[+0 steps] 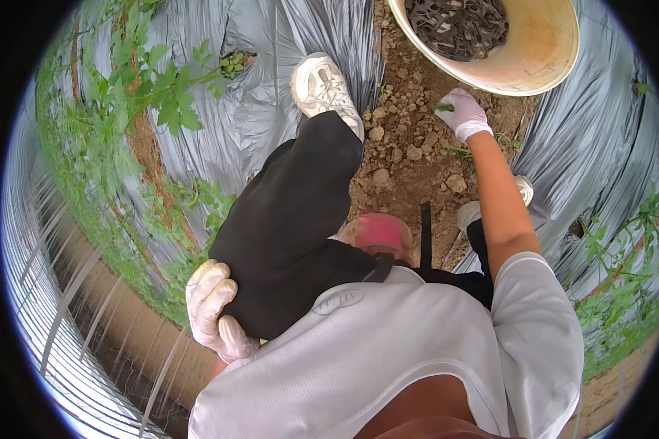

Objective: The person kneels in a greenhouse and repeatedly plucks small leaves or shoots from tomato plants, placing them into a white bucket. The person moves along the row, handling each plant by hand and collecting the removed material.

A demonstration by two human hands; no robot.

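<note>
My right hand (462, 116), in a thin white glove, is low over the bare soil (401, 148) just below the rim of a pale bucket (549, 49). A small green piece of plant (445, 107) is pinched between its fingertips. Dark, small pieces that look like plastic clips (458, 27) lie heaped in the bucket. My left hand (214, 313), also gloved, rests by the side of my bent left leg in black trousers (291, 219). Its fingers curl loosely with the thumb apart, and I see nothing in it.
Silver-grey plastic mulch film (241, 115) covers the ground on both sides of the soil strip. Leafy vine plants (170, 93) grow at left, and more plants (631, 263) at right. A round pink-red object (381, 233) is between my legs. Small weeds (461, 151) sprout near my right wrist.
</note>
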